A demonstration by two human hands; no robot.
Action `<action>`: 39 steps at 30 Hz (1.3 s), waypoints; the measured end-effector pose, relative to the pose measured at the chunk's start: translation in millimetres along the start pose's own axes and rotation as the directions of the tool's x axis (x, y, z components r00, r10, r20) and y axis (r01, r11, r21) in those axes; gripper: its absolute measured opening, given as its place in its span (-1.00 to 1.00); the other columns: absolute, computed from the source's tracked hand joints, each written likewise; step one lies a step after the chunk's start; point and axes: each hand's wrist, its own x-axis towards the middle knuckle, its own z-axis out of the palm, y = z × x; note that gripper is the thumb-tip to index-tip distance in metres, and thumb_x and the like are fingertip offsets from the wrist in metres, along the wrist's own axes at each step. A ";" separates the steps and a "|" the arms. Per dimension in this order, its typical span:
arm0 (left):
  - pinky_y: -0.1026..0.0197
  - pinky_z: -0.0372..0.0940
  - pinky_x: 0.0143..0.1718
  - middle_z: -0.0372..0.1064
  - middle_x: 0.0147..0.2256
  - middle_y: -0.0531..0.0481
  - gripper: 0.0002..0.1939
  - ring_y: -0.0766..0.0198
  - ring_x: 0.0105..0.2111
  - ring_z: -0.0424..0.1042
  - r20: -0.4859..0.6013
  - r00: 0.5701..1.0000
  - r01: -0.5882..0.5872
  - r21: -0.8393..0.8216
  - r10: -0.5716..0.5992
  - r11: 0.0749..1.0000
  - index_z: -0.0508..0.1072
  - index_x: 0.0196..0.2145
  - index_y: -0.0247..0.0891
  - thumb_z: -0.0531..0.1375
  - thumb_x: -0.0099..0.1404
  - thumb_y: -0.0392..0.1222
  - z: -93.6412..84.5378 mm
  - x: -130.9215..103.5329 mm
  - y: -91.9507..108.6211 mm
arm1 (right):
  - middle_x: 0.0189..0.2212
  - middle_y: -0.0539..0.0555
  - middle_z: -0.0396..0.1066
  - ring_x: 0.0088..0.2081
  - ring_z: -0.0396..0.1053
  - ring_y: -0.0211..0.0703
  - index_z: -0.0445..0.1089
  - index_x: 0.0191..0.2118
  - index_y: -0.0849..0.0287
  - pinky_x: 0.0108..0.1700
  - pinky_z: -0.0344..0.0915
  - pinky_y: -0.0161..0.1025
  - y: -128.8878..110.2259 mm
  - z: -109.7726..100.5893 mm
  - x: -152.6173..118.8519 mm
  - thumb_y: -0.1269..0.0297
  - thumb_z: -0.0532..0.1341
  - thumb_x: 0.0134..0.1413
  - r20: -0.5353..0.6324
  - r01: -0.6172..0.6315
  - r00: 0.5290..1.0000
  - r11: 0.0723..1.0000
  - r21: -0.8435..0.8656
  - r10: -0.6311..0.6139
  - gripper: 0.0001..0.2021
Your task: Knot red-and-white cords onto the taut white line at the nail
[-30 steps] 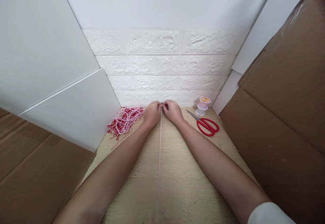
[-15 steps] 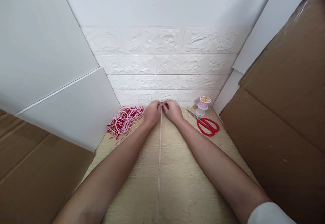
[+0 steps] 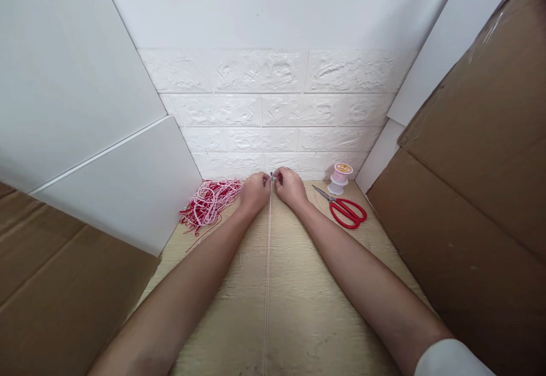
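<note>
A thin pale pink cord runs straight along the middle of the wooden table, from the near edge to the far end by the wall. My left hand and my right hand meet at the cord's far end. The fingertips of both pinch it there around a small dark fixing point. Both arms are stretched out over the table on either side of the cord.
A tangled heap of red and pink cords lies left of my hands. Red-handled scissors and a small spool of pink thread sit to the right. White panels and cardboard sheets wall in both sides.
My hands stay at the cord's far end; only the fingertips have shifted slightly. The view has moved a little.
</note>
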 end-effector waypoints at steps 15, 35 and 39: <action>0.14 0.23 -0.34 0.52 -0.32 -0.17 -0.72 0.05 -0.30 0.47 0.044 0.983 0.170 0.113 -0.176 0.979 0.57 -0.35 -0.20 0.11 0.27 -0.04 -31.6 -6.7 13.5 | -0.44 -0.01 0.28 -0.37 0.27 -0.18 0.26 -0.21 0.17 -0.22 0.17 -0.27 -8.9 -12.2 -7.1 0.32 0.12 0.05 -0.173 -0.046 0.982 0.986 0.158 0.074 -0.85; 0.18 0.07 -0.48 0.42 -0.48 -0.08 -0.66 0.23 -0.52 0.33 0.645 0.723 -0.366 0.052 0.248 0.929 0.43 -0.58 -0.25 0.10 0.28 -0.06 -105.2 -28.9 84.6 | -0.58 -0.03 0.26 -0.50 0.14 -0.32 0.30 -0.54 0.25 -0.47 0.03 -0.37 -8.3 -30.3 0.5 0.18 0.17 -0.30 0.480 -0.321 0.876 0.799 0.508 0.046 -0.79; 0.22 0.12 -0.46 0.43 -0.43 -0.05 -0.68 0.24 -0.47 0.35 0.453 0.875 -0.168 -0.041 0.168 0.985 0.48 -0.42 -0.25 0.02 0.30 -0.08 -102.5 -11.8 62.8 | -0.60 -0.03 0.26 -0.54 0.09 -0.36 0.35 -0.53 0.27 -0.49 0.00 -0.37 -13.1 -46.5 -1.2 0.19 0.17 -0.23 0.515 -0.267 0.857 0.851 0.453 -0.006 -0.79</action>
